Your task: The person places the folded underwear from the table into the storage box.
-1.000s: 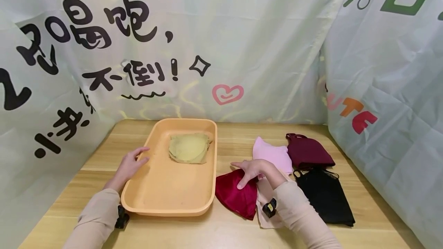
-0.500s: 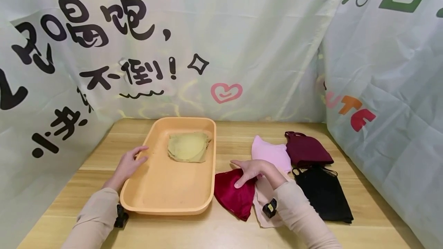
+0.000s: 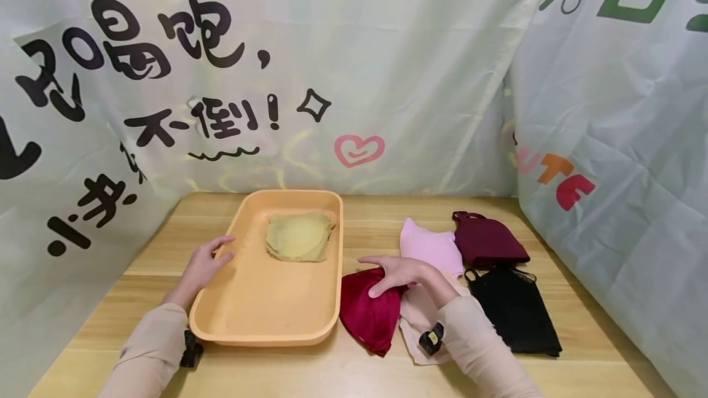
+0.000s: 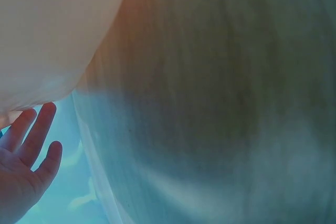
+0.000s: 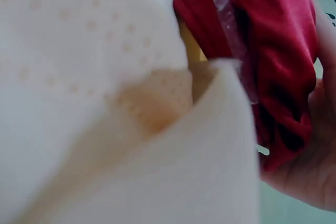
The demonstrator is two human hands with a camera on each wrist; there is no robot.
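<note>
My right hand (image 3: pixel 395 272) pinches a folded red satin bra (image 3: pixel 370 315), thumb on its upper face and the other fingers around its far side. In the right wrist view the red bra's (image 5: pixel 278 51) folds and a clear strip lie against the palm. A pale pink bra (image 3: pixel 417 324) with small perforations lies right beside it, partly under my forearm; it fills much of the right wrist view. My left hand (image 3: pixel 201 266) rests on the left rim of an orange tray (image 3: pixel 276 318). In the left wrist view, extended fingers (image 4: pixel 35 137) touch its outer wall.
A folded yellow-green garment (image 3: pixel 298 237) lies in the tray's far part. To the right are a lilac folded garment (image 3: pixel 431 247), a maroon one with a strap (image 3: pixel 489 241) and a black one with straps (image 3: pixel 517 312). Printed cloth curtains (image 3: pixel 387 78) enclose the wooden table (image 3: pixel 376 379).
My right hand and the red bra have shifted slightly left towards the tray, and the pale pink bra's near part has shifted left too. My left hand stays at the rim.
</note>
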